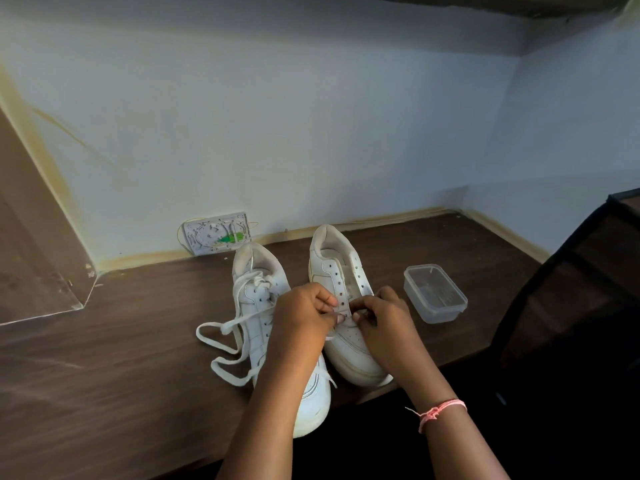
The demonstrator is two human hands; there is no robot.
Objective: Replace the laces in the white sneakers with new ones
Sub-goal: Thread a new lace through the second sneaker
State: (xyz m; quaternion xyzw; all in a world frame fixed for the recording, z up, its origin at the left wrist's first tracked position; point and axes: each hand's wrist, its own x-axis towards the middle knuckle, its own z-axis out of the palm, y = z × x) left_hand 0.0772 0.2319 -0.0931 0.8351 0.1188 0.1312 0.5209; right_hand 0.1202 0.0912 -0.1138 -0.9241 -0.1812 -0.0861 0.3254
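The left hand and right hand pinch a thin white lace in curled fingers on the right white leather sneaker. Right of the fingers, a clear plastic box looks empty on the brown wooden counter.

My one camera sits on my head, looking forward and down at the brown table from close above its near edge. It faces the white wall behind the table, with a corner at the table's far right.
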